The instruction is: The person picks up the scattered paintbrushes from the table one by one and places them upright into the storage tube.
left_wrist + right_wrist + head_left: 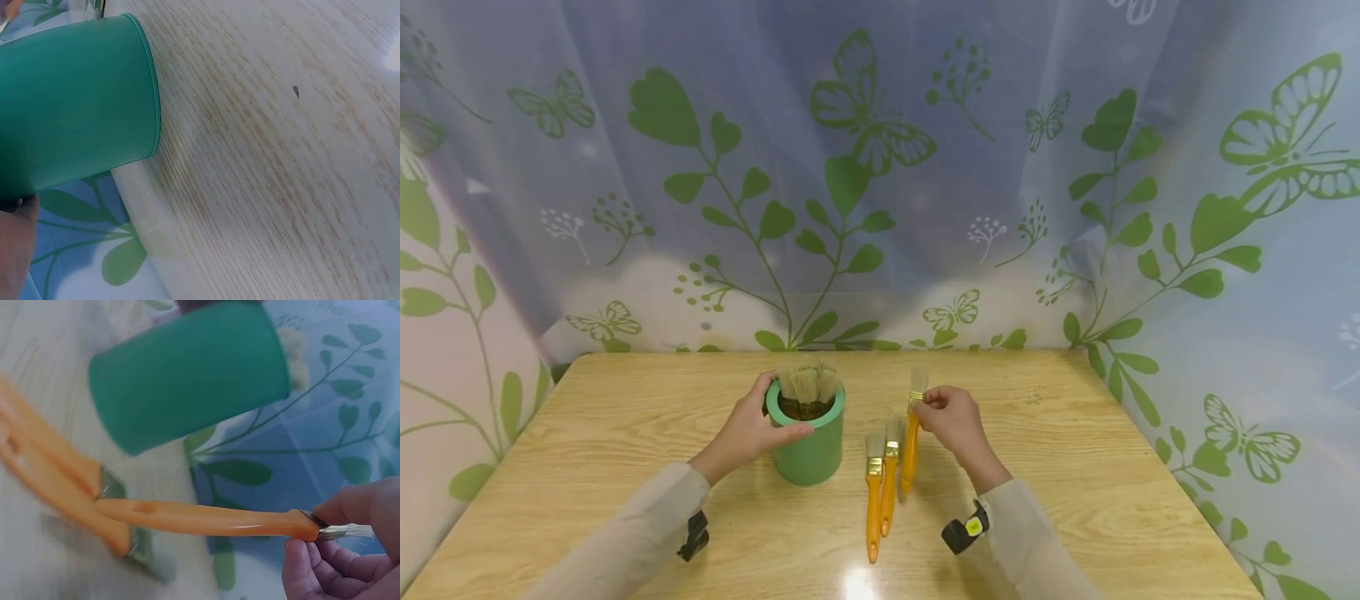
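My left hand [751, 433] grips the rim of a green cylindrical pot [817, 454], thumb along the near side. Pale brush bristles [808, 385] stick up out of the pot. To the right, my right hand [953, 418] pinches a paintbrush [911, 450] by its metal collar, bristles up and orange handle pointing down. In the right wrist view the held paintbrush [219, 520] stretches from the fingertips toward the other brushes. Two more paintbrushes, one on the left [873, 500] and one beside it [890, 483], lie on the table between the pot and my right hand.
A light wooden table [1037, 500] carries everything. Behind it hangs a bluish curtain [970, 208] printed with green leaves and butterflies, which also closes off both sides. Black straps, one on the left wrist [694, 536] and one on the right [964, 530], hold small devices.
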Tool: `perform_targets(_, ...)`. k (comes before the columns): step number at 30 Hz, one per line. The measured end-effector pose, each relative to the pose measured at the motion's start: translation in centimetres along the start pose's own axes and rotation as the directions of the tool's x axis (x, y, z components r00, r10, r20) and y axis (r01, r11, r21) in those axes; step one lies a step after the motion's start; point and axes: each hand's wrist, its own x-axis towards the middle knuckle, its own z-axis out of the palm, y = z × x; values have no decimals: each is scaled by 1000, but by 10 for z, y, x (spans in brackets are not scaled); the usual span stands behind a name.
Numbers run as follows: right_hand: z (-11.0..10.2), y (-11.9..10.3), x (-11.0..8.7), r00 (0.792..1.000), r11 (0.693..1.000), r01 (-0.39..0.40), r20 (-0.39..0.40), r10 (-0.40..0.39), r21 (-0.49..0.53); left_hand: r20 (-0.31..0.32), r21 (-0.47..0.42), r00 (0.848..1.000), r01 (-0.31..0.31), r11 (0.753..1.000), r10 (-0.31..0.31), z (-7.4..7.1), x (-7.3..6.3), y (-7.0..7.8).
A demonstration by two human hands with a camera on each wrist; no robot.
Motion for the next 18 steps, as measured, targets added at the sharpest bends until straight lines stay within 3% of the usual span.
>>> perform_targets(6,-3,-20,-4,995,985,87,-54,-80,150,-1,-5,1000,4,1000,-4,1,0,0)
perform_targets(11,-5,-37,-8,975,948,207,-137,-177,243,4,-4,1000,4,1000,-4,1,1,0)
perform_targets(18,-6,-59,-14,955,904,289,-164,-248,316,7,0,1000,14,1000,-14,0,1,-1)
